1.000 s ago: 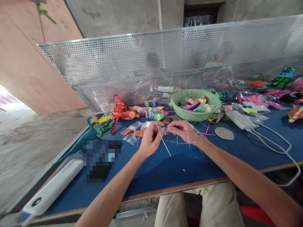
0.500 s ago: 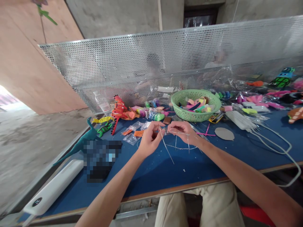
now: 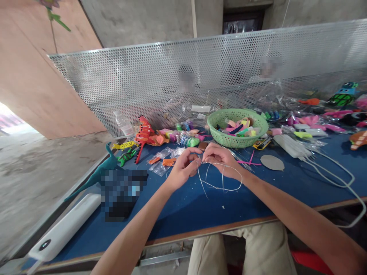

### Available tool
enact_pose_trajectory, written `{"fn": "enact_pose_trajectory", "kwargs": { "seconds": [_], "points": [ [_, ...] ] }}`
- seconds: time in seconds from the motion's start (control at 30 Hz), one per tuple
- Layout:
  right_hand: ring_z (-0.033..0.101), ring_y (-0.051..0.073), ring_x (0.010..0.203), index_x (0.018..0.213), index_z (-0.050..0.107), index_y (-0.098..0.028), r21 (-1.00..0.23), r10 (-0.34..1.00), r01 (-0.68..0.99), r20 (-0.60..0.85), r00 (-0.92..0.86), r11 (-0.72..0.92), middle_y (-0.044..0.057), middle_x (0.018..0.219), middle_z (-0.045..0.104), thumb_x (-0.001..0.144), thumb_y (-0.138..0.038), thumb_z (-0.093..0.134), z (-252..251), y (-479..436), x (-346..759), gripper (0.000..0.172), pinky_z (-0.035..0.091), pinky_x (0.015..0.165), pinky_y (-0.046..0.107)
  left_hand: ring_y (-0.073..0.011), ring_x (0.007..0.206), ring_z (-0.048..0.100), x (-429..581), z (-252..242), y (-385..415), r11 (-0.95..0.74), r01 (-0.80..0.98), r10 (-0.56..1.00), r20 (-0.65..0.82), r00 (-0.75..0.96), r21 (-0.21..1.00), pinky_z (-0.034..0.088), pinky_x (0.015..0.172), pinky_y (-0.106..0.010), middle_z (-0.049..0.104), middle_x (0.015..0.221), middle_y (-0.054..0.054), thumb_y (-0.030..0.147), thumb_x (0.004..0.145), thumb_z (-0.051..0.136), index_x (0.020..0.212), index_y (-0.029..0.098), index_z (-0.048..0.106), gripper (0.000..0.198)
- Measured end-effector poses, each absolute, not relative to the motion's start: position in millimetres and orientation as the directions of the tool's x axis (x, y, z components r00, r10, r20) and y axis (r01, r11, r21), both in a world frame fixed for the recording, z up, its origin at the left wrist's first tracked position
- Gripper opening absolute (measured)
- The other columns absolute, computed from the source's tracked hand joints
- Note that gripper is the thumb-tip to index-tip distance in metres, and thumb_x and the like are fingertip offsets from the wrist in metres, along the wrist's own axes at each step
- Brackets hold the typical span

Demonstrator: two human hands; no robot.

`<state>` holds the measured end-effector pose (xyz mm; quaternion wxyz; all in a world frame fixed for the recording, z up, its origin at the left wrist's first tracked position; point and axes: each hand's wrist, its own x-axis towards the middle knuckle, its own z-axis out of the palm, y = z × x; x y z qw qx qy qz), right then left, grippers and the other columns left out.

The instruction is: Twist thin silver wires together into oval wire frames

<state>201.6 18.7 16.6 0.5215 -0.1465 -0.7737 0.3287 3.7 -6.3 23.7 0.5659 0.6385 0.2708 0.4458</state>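
Note:
Both hands meet above the middle of the blue table, fingertips almost touching. Between them is a frame of thin silvery wire [image 3: 226, 189], bent into a loop with several cross strands and a loose end hanging down. My left hand [image 3: 185, 167] pinches the wire between thumb and forefinger. My right hand [image 3: 219, 158] is closed on the wire's upper side, with the loop hanging below its palm. The exact joint between the fingertips is too small to make out. Behind the right hand lie several loose straight wires [image 3: 239, 158] and a pink twisted stem [image 3: 250, 160].
A green basket [image 3: 237, 141] of coloured pieces stands behind the hands. A grey disc [image 3: 272, 162] and a white power strip [image 3: 289, 147] lie to the right. Clay-like dinosaur figures, including a red one [image 3: 143, 133], stand left. A perforated metal screen [image 3: 149, 84] runs along the back.
The wire frame has turned between my fingers, so its loop now hangs lower and shows rounder. Its loose end has swung slightly left and steeper. Both hands stay in nearly the same place.

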Motion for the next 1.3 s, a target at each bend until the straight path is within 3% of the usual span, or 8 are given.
{"fn": "enact_pose_trajectory", "kwargs": {
  "seconds": [0.33,0.5,0.63,0.97,1.3],
  "points": [
    [0.052,0.015,0.081,0.091,0.065,-0.021,-0.618,0.537,-0.037,0.709,-0.458,0.785,0.002,0.089,0.055,0.099,-0.037,0.057,16.7,16.2,201.6,0.019,0.043,0.075,0.03,-0.0052,0.048,0.028,0.8,29.5,-6.7,-0.15,-0.114,0.826,0.188,0.531,0.982,0.023,0.044,-0.018,0.038,0.066,0.007,0.036,0.091,0.065,0.112,0.021,0.052,0.029],
    [0.046,0.013,0.072,0.093,0.058,-0.022,-0.625,0.593,0.11,0.65,-0.475,0.773,0.001,0.085,0.055,0.103,-0.036,0.049,13.0,16.8,201.9,0.02,0.039,0.067,0.028,-0.0066,0.052,0.036,0.1,29.0,-6.5,-0.302,0.005,0.847,0.266,0.461,0.953,0.028,0.047,-0.019,0.043,0.068,0.006,0.034,0.094,0.062,0.116,0.021,0.05,0.028],
    [0.048,0.014,0.074,0.096,0.052,-0.023,-0.633,0.619,0.159,0.619,-0.483,0.758,0.001,0.085,0.054,0.105,-0.032,0.041,7.1,19.6,203.1,0.017,0.041,0.069,0.029,-0.0066,0.053,0.037,-1.6,29.8,-5.7,-0.354,0.061,0.836,0.287,0.467,0.933,0.029,0.048,-0.02,0.045,0.069,0.005,0.032,0.095,0.06,0.118,0.02,0.05,0.028],
    [0.055,0.014,0.081,0.102,0.057,-0.024,-0.505,0.475,0.112,0.683,-0.554,0.856,0.003,0.094,0.061,0.104,-0.025,0.044,13.5,19.5,210.1,0.013,0.044,0.076,0.03,-0.0083,0.055,0.045,-7.4,39.9,-5.9,-0.353,0.155,0.815,0.222,0.535,0.923,0.034,0.049,-0.02,0.051,0.068,0.004,0.033,0.093,0.061,0.114,0.018,0.053,0.027],
    [0.058,0.016,0.085,0.1,0.06,-0.024,-0.51,0.483,0.107,0.7,-0.525,0.854,0.004,0.094,0.063,0.103,-0.026,0.046,15.9,18.9,210.5,0.014,0.046,0.079,0.032,-0.0063,0.05,0.038,-11.3,39.7,-0.9,-0.329,0.124,0.823,0.22,0.523,0.936,0.028,0.045,-0.018,0.049,0.065,0.004,0.033,0.092,0.062,0.102,0.017,0.061,0.019]
  ]
}}
